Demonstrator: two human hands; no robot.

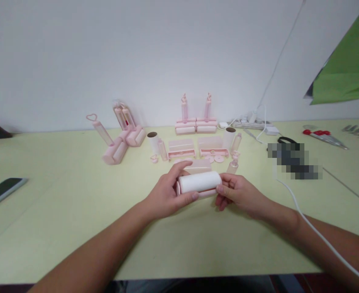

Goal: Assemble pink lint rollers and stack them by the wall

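Note:
A lint roller [200, 182], a white paper roll set in a pale pink frame, is held level above the table. My left hand [167, 191] is closed round its left end, thumb along the front and index finger reaching over the back. The right end is pinched by my right hand [236, 191], with the thumb in front and the other fingers curled below. Just behind the roller lies a translucent pink cover [198, 165]. A clear pink handle [233, 166] with a small cap rests near my right fingers. The frame's underside is hidden.
Pink trays [182, 154], cardboard-cored rolls [153, 142] and round discs [218, 159] lie behind. Upright assembled rollers [185, 127] stand by the wall, others at left [116, 151]. A phone [4, 191] lies far left. A white cable [292, 195] passes over my right forearm.

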